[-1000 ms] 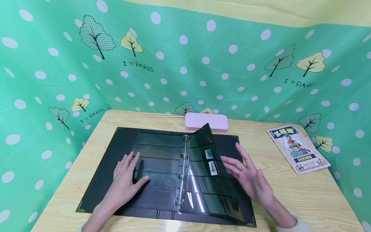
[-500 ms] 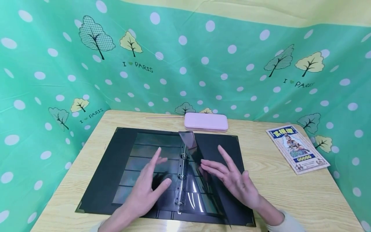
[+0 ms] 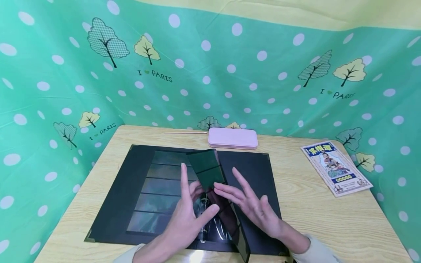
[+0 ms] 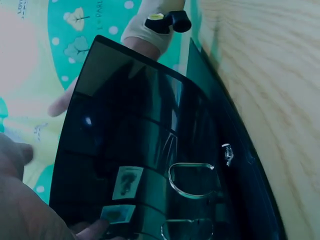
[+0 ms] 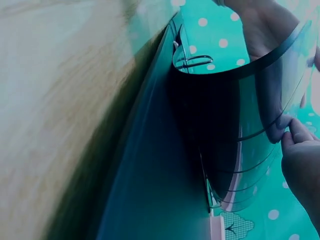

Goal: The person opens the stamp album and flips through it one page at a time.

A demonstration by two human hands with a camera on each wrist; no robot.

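Observation:
A black ring-binder album [image 3: 112,204] lies spread on the table. One dark pocket page [image 3: 205,164] stands up from its metal rings, curved and leaning left. Straight fingers of my right hand [image 3: 258,210] touch the page's right side, the thumb held apart. Over the left half, my left hand [image 3: 182,219] is spread, its index finger pointing up and its fingertips close to the page. Two small stamps [image 4: 128,182] show in the page's pockets in the left wrist view, near a curved metal ring [image 4: 190,196]. Another pocket page [image 3: 152,201] lies flat on the left.
A pink pencil case [image 3: 232,138] rests behind the album, with a thin stick [image 3: 185,133] to its left. An illustrated booklet [image 3: 335,170] lies on the wooden table [image 3: 296,175] at the right. A green patterned cloth [image 3: 210,73] hangs along the back and sides.
The page has swung up from the right side and now tilts left over the rings. My right hand has moved left with it; my left hand has moved right, towards the page.

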